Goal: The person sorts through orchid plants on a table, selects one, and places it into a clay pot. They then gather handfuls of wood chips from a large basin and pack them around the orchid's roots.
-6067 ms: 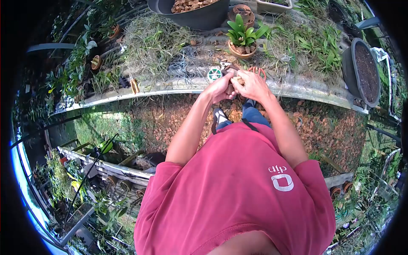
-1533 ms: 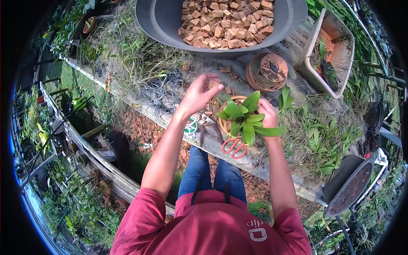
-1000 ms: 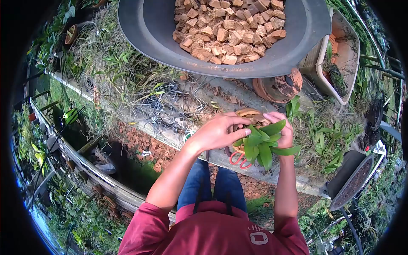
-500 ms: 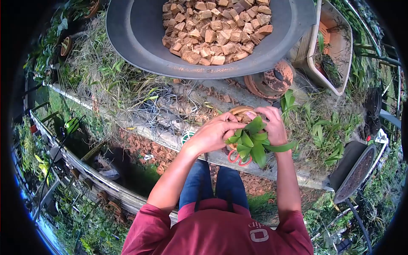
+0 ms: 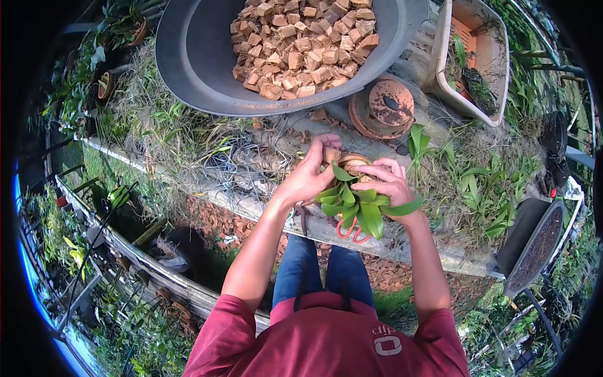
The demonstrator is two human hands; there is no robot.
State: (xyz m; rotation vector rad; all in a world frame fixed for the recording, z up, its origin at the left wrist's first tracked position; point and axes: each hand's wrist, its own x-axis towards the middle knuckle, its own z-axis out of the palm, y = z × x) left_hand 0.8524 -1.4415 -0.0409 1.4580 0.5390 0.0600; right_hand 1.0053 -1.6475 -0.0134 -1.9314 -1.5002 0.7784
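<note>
A leafy green plant [image 5: 359,202] stands in a small clay pot [image 5: 355,161] with chips in it, near the bench's front edge. My left hand [image 5: 312,171] is at the pot's left side, a brown husk chip [image 5: 331,154] pinched in its fingers. My right hand [image 5: 387,184] is closed around the pot's right side and the base of the leaves; its fingertips reach over the rim. Red-handled scissors [image 5: 347,231] lie just below the leaves, partly covered by them.
A large black basin [image 5: 207,69] of husk chips [image 5: 301,50] stands at the back. Behind my right hand are stacked clay pots [image 5: 384,107]. A rectangular planter [image 5: 440,63] is at the back right. Loose plants and wires lie along the bench [image 5: 264,220].
The view has shifted. My left hand has moved away from the leaves to the pot's left side, and a chip now shows in its fingers. More of the pot's rim shows.
</note>
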